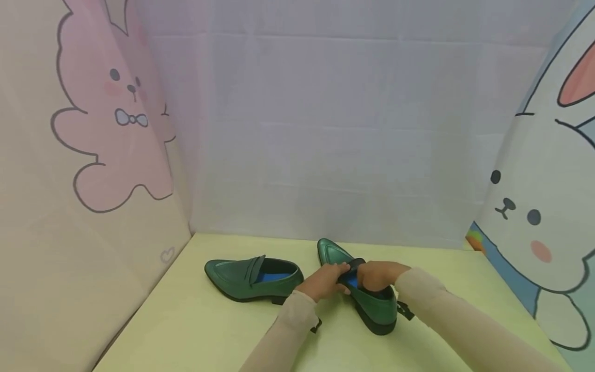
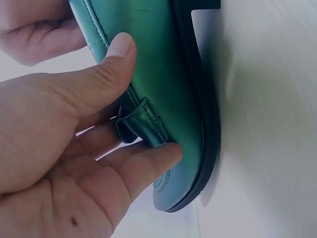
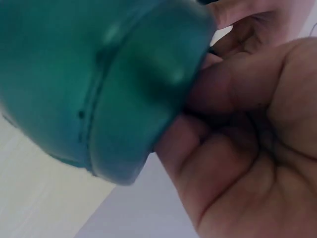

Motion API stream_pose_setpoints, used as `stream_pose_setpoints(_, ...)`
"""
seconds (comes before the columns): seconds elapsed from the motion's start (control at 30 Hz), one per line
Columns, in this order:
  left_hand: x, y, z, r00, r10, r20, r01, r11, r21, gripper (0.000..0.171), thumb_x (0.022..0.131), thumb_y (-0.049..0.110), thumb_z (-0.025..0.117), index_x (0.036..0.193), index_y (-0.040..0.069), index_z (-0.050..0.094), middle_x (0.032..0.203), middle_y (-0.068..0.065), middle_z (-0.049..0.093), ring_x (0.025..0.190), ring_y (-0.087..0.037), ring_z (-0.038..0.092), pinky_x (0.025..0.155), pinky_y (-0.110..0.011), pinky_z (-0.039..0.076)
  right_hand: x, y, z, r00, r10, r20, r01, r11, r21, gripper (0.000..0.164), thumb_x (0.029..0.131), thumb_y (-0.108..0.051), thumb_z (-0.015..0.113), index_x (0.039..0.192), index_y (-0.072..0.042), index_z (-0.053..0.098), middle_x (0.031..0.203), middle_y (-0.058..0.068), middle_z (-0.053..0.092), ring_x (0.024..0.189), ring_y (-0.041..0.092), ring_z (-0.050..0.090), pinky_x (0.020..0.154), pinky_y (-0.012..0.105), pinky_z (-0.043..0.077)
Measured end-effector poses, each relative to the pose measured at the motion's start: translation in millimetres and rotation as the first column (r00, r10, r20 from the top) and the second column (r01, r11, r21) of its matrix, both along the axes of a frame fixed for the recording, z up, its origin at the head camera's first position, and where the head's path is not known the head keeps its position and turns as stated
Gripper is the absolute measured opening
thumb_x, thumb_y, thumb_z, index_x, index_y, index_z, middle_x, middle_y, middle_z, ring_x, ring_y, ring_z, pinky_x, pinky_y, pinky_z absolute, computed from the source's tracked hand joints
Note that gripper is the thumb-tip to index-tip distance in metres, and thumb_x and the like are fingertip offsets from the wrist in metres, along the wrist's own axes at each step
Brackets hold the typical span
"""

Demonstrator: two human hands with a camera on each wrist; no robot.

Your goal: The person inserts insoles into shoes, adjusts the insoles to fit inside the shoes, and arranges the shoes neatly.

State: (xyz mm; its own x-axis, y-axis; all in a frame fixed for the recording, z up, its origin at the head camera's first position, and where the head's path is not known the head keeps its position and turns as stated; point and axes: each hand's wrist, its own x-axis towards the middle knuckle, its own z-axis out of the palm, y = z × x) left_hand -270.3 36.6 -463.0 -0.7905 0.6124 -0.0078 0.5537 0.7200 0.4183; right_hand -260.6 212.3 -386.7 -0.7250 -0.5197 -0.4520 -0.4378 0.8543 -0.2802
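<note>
A green loafer with a blue insole lies on the table, its toe pointing to the far left. My left hand grips its upper near the strap. In the left wrist view, the thumb presses the side by the opening and a finger touches the strap. My right hand reaches into the opening with curled fingers. Close up in the right wrist view, its fingertips are hidden behind the green heel, so what they touch inside cannot be seen.
A second green loafer stands upright to the left, toe pointing left. The pale yellow table meets a white cloth backdrop behind. Printed cloth sides with a pink bunny and a white rabbit flank it.
</note>
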Motion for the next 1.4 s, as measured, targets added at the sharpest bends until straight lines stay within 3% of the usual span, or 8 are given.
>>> stream_pose_setpoints(0.17, -1.4, -1, -3.8, 1.000, -0.022, -0.012, 0.022, 1.000, 0.015, 0.067, 0.083, 0.034, 0.066, 0.140, 0.011, 0.042, 0.137, -0.002, 0.047, 0.121, -0.014, 0.045, 0.094, -0.020, 0.037, 9.5, 4, 2.3, 0.992, -0.043, -0.120, 0.020, 0.981, -0.191, 0.027, 0.089, -0.001, 0.048, 0.095, -0.015, 0.070, 0.097, 0.000, 0.065, 0.091, 0.020, 0.059, 0.077, 0.037, 0.048)
stream_pose_setpoints(0.33, -3.5, 0, -5.3, 1.000, -0.004, -0.017, 0.004, 1.000, 0.003, 0.068, 0.082, 0.037, 0.066, 0.141, 0.015, 0.040, 0.138, -0.001, 0.047, 0.121, -0.013, 0.045, 0.095, -0.021, 0.037, 14.5, 10, -0.7, 0.931, -0.206, -0.301, 0.130, 0.958, -0.255, 0.027, 0.092, -0.016, 0.054, 0.114, -0.002, 0.062, 0.107, 0.012, 0.063, 0.099, 0.029, 0.058, 0.083, 0.044, 0.047)
stream_pose_setpoints(0.5, -3.9, 1, -5.8, 1.000, 0.019, -0.004, -0.019, 1.000, -0.006, 0.068, 0.082, 0.038, 0.065, 0.142, 0.018, 0.039, 0.140, -0.002, 0.044, 0.125, -0.016, 0.040, 0.097, -0.025, 0.036, 17.4, 19, -10.4, 0.928, -0.310, -0.205, 0.281, 0.947, -0.158, 0.063, 0.091, -0.042, 0.057, 0.125, 0.011, 0.047, 0.115, 0.026, 0.056, 0.103, 0.038, 0.055, 0.084, 0.049, 0.046)
stream_pose_setpoints(0.63, -3.2, 1, -5.6, 1.000, 0.022, -0.009, -0.022, 1.000, -0.005, 0.068, 0.083, 0.038, 0.065, 0.143, 0.018, 0.039, 0.142, -0.003, 0.041, 0.128, -0.018, 0.037, 0.099, -0.027, 0.035, 19.4, 24, -20.1, 0.927, -0.355, -0.123, 0.336, 0.929, -0.153, 0.072, 0.088, -0.051, 0.057, 0.119, 0.013, 0.049, 0.105, 0.022, 0.059, 0.090, 0.030, 0.059, 0.076, 0.044, 0.049)
stream_pose_setpoints(0.8, -0.2, 0, -3.2, 1.000, 0.028, 0.004, -0.028, 1.000, -0.013, 0.067, 0.084, 0.038, 0.064, 0.143, 0.018, 0.039, 0.144, -0.003, 0.039, 0.131, -0.021, 0.034, 0.101, -0.029, 0.033, 22.9, 25, -27.8, 0.916, -0.384, -0.115, 0.357, 0.911, -0.205, 0.054, 0.085, -0.051, 0.060, 0.096, 0.001, 0.056, 0.078, 0.007, 0.055, 0.067, 0.018, 0.053, 0.058, 0.034, 0.045)
stream_pose_setpoints(1.03, 4.2, -1, 0.0, 0.998, 0.042, 0.038, -0.042, 0.999, -0.006, 0.067, 0.085, 0.038, 0.063, 0.144, 0.019, 0.037, 0.146, -0.001, 0.035, 0.132, -0.022, 0.031, 0.102, -0.031, 0.033, 24.7, 27, -31.2, 0.917, -0.374, -0.141, 0.333, 0.910, -0.249, 0.032, 0.088, -0.035, 0.062, 0.087, -0.004, 0.056, 0.070, 0.004, 0.052, 0.059, 0.016, 0.051, 0.053, 0.031, 0.042)
stream_pose_setpoints(1.23, 4.2, -1, 0.1, 1.000, 0.016, 0.005, -0.016, 0.999, -0.028, 0.068, 0.086, 0.036, 0.063, 0.145, 0.017, 0.035, 0.148, -0.002, 0.032, 0.132, -0.021, 0.031, 0.103, -0.029, 0.031, 19.2, 34, -30.7, 0.917, -0.351, -0.187, 0.300, 0.919, -0.256, 0.027, 0.092, -0.022, 0.056, 0.102, 0.003, 0.062, 0.088, 0.011, 0.062, 0.077, 0.022, 0.059, 0.068, 0.039, 0.049)
stream_pose_setpoints(1.4, 6.2, -1, 1.9, 0.999, -0.001, -0.042, -0.002, 0.997, -0.081, 0.067, 0.089, 0.032, 0.062, 0.146, 0.016, 0.030, 0.152, -0.002, 0.024, 0.135, -0.018, 0.025, 0.105, -0.031, 0.028, 10.1, 41, -28.4, 0.912, -0.303, -0.275, 0.215, 0.927, -0.308, 0.025, 0.093, -0.011, 0.052, 0.109, 0.004, 0.062, 0.101, 0.018, 0.064, 0.087, 0.028, 0.061, 0.076, 0.042, 0.050)
